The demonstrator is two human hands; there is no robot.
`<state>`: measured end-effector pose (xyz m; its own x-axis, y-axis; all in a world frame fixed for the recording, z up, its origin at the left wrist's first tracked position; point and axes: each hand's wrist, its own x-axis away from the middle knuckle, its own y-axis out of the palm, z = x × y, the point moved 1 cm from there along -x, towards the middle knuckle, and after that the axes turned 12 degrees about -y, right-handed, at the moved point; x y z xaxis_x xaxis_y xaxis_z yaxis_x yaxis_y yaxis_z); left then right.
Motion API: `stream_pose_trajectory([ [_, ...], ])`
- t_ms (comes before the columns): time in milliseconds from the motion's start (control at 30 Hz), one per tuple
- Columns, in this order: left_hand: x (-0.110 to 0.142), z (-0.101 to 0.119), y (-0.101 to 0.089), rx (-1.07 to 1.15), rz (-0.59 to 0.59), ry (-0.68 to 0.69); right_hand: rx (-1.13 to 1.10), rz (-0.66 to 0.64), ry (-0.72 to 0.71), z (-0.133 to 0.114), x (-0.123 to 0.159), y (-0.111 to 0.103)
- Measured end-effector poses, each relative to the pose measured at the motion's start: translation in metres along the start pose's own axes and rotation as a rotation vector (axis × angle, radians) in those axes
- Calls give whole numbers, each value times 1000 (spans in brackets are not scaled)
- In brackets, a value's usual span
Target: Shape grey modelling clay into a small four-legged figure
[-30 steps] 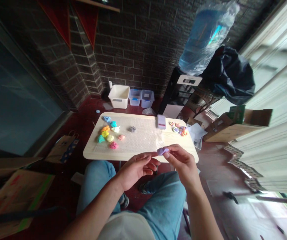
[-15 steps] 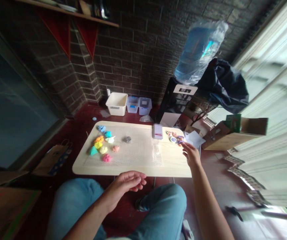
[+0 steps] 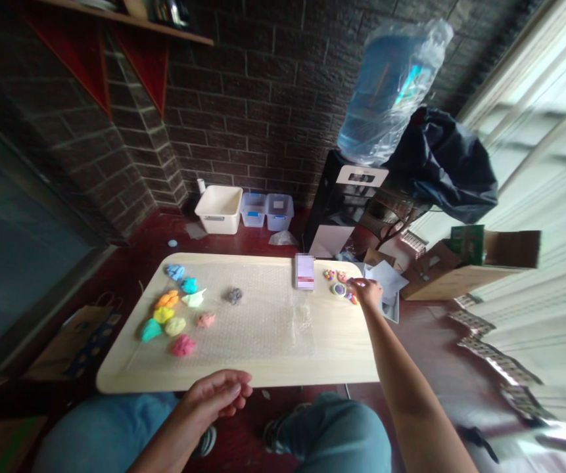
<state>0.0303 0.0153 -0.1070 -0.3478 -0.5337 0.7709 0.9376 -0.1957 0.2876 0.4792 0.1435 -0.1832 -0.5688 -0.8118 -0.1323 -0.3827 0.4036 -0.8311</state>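
My right hand (image 3: 367,292) reaches over the right end of the table, its fingers pinched together at a small purple clay piece (image 3: 350,283), mostly hidden by the fingertips. Close by lie a round white-rimmed clay piece with a purple middle (image 3: 338,289), an orange-and-purple piece (image 3: 353,299), a multicoloured one (image 3: 330,274) and a pinkish one (image 3: 342,276). My left hand (image 3: 223,392) hovers at the table's front edge, fingers loosely curled and nothing visible in them. Several soft clay lumps, among them a pink one (image 3: 183,345) and a grey one (image 3: 235,295), sit farther left.
Bubble wrap (image 3: 263,335) covers much of the pale table (image 3: 342,358). A phone-like rectangle (image 3: 305,271), blurred out, lies at the back edge. Behind the table stand a white bin (image 3: 219,210), clear boxes (image 3: 279,213) and a water dispenser (image 3: 334,210). A cardboard box (image 3: 480,272) is right.
My right hand has gone from loosely spread fingers beside the small clay pieces to a pinch at the purple one. The view has shifted, and the left hand sits lower left in it.
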Motion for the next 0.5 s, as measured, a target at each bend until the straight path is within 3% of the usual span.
stream_pose_trajectory([
  [200,-17,-3,-3,-8,60,7,192,32,13,4,-6,15],
  [500,-28,-4,1,7,28,-55,299,18,-10,13,-9,30],
])
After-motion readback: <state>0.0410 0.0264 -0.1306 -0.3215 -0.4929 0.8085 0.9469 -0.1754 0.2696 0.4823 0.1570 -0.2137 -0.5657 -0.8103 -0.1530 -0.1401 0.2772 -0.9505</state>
